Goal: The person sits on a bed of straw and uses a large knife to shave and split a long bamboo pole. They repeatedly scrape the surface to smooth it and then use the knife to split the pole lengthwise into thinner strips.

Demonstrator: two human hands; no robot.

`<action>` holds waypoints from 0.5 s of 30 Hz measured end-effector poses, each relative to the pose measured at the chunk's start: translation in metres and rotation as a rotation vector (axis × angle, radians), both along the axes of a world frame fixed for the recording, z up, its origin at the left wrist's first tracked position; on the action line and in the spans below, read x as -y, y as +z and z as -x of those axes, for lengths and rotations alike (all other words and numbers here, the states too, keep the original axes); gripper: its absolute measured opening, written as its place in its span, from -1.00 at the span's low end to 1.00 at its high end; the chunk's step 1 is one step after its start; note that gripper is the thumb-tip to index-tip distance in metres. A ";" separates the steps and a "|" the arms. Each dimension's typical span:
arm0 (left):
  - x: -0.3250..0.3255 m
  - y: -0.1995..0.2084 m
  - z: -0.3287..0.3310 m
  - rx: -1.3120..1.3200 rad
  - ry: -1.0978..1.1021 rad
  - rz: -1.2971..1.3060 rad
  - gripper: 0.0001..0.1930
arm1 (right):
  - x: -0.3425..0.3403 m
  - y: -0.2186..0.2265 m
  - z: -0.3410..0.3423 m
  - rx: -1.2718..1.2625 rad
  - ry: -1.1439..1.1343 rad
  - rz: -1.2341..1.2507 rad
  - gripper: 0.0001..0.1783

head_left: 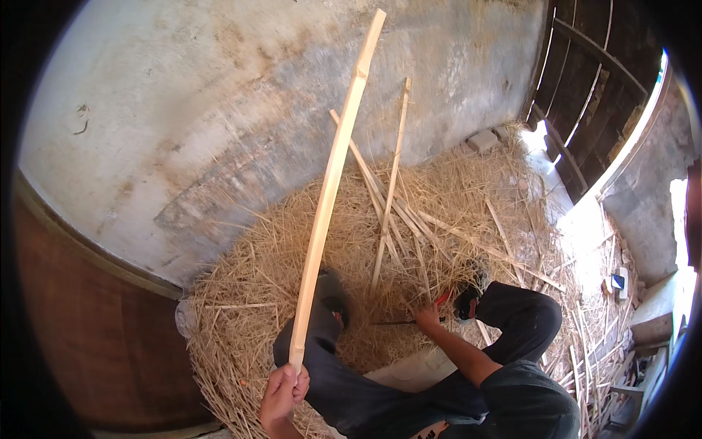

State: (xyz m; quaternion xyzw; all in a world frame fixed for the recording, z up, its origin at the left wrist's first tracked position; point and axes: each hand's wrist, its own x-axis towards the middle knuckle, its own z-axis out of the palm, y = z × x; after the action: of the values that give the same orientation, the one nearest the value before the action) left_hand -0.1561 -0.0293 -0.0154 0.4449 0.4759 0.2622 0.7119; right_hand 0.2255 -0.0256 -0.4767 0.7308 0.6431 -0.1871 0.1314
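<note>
My left hand (284, 393) is closed around the lower end of a long, pale split bamboo strip (326, 197). The strip rises from my fist, tilts slightly right and shows a node near its top. Low between my feet, my right hand (428, 317) is closed by a thin dark bar-like tool (391, 323), perhaps a knife. Something red shows beside those fingers. Straw and shavings blur the details there.
Several bamboo strips (393, 183) lean against the stained wall (241, 110) or lie on the straw (241, 322). A brown panel (95, 314) stands at left. Dark wooden boards (585, 80) and a bright opening are at right. My bent knees flank the work area.
</note>
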 end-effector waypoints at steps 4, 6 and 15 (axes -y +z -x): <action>0.003 0.001 -0.003 0.091 -0.018 0.028 -0.43 | -0.007 0.025 0.003 -0.119 -0.036 0.196 -0.62; 0.005 -0.002 0.000 0.156 -0.049 0.062 -0.41 | -0.018 0.030 -0.004 -0.192 0.007 0.156 -0.63; -0.001 0.003 -0.019 0.200 -0.094 0.019 -0.36 | -0.128 0.188 -0.043 -0.366 0.094 0.350 -0.51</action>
State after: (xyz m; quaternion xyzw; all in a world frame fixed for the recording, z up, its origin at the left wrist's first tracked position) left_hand -0.1370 -0.0283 -0.0120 0.4315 0.3836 0.2669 0.7716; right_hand 0.2681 0.1020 -0.2884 0.6200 0.6473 -0.4185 0.1461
